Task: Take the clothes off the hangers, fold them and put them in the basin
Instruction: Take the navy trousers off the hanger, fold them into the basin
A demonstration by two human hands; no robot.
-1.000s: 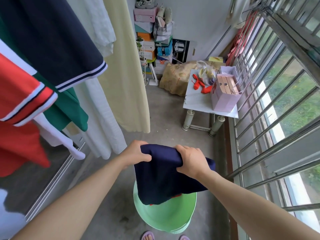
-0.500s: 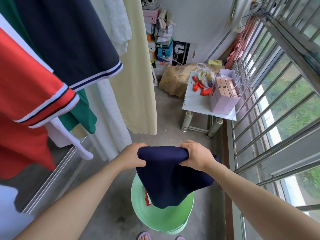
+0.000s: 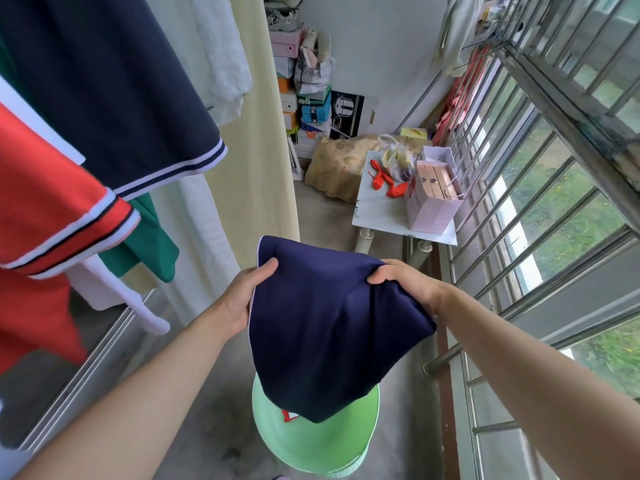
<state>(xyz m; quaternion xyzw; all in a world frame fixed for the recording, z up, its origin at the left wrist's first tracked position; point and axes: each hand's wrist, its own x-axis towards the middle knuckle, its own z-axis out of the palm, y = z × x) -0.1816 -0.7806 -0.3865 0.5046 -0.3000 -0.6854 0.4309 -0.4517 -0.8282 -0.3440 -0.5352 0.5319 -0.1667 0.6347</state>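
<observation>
Both forearms reach forward and the 2 hands hold a folded navy garment between them at about waist height. The left hand grips its left edge, thumb lying flat on top of the cloth and the fingers hidden beneath. The right hand clasps the upper right corner, fingers curled tightly over the fabric so that it bunches into creases there. The garment sags from these 2 grips, its lower point hanging over the rim of the green basin, which stands on the concrete floor directly below. A scrap of red-and-white cloth shows inside the basin, mostly covered by the navy fold; whether the 2 touch cannot be told.

At the left hang a red polo shirt with striped cuffs, a navy polo shirt with white trim, a green garment behind them and a long cream cloth.

Farther off, beside the barred window, a small white table carries a pink paper bag and some red pieces. Stacked boxes fill the far corner.
</observation>
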